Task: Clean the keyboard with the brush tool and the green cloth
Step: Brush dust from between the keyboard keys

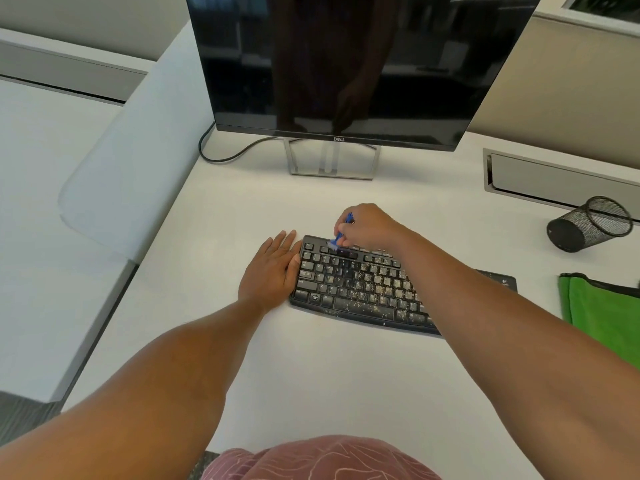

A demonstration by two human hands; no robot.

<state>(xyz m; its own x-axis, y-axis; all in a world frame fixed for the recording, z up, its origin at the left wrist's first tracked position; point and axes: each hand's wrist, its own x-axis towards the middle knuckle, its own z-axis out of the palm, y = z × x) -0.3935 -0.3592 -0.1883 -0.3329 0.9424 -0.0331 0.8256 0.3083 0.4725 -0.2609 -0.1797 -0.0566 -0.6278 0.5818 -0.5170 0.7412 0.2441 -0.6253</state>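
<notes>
While the left hand (272, 268) lies flat steadying a crumb-speckled keyboard (360, 289), the right hand (367, 227) grips the brush tool (341, 233) at its top row, green cloth (602, 313) unused.

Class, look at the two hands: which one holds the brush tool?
The right hand grips the blue brush tool over the keyboard's top row; the left hand lies flat, empty, beside it.
</notes>
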